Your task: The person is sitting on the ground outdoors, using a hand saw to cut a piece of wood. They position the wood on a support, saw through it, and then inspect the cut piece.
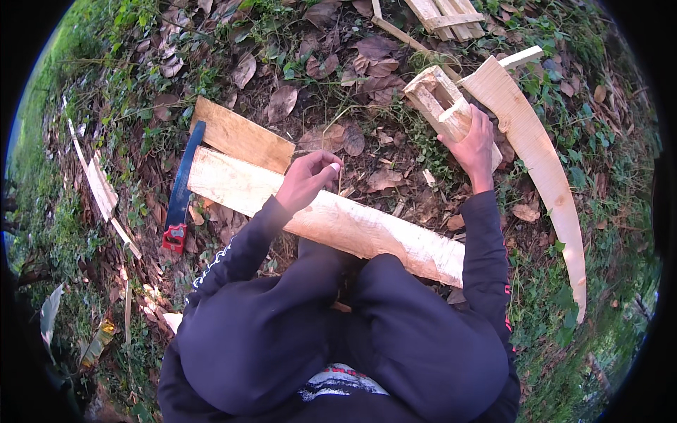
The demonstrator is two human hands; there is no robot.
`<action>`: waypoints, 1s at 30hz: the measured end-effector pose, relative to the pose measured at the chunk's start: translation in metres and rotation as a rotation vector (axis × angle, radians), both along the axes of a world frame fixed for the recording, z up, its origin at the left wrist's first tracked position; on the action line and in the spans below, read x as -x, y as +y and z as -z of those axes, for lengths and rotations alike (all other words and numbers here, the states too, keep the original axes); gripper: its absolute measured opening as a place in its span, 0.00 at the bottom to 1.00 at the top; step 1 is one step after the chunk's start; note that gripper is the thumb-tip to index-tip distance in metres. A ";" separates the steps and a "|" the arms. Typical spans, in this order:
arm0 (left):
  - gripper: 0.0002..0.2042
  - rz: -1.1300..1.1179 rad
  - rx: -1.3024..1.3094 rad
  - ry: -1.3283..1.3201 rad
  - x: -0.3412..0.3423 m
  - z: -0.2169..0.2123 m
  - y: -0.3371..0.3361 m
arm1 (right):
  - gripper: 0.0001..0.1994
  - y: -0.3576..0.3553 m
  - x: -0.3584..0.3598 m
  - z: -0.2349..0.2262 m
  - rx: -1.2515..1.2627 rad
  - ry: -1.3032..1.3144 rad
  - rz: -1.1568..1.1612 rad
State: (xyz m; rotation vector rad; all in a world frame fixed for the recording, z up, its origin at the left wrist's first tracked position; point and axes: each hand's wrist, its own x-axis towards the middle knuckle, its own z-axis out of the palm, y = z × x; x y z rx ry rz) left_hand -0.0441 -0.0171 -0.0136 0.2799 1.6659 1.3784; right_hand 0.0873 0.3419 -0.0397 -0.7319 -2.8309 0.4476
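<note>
My right hand (471,146) is closed round the near end of a pale wooden block (431,94) with a rectangular slot cut through it, low over the ground at the right. Part of the block is hidden under my fingers. My left hand (310,178) is above a long, light plank (381,233), fingers curled in a pinch; what they hold, if anything, is too small to make out. The plank lies slanting across in front of my knees, its right end beside my right forearm. A handsaw (185,187) with a dark blue blade and red handle rests against its left end.
A shorter board (243,135) lies just beyond the plank. To the right is a long curved board (539,144); several nailed slats (451,17) are at the far right. Thin wood strips (95,180) lie at left among dry leaves (282,103) and green plants.
</note>
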 end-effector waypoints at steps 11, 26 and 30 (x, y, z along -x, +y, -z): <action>0.09 -0.074 0.018 0.009 0.001 -0.012 -0.016 | 0.50 -0.059 -0.039 -0.051 0.085 0.386 0.040; 0.12 -0.075 0.027 0.065 -0.001 -0.010 -0.035 | 0.54 -0.100 -0.013 -0.091 0.015 0.418 -0.036; 0.17 -0.151 -0.107 0.027 -0.005 -0.025 -0.026 | 0.54 -0.127 0.001 -0.112 0.048 0.527 -0.063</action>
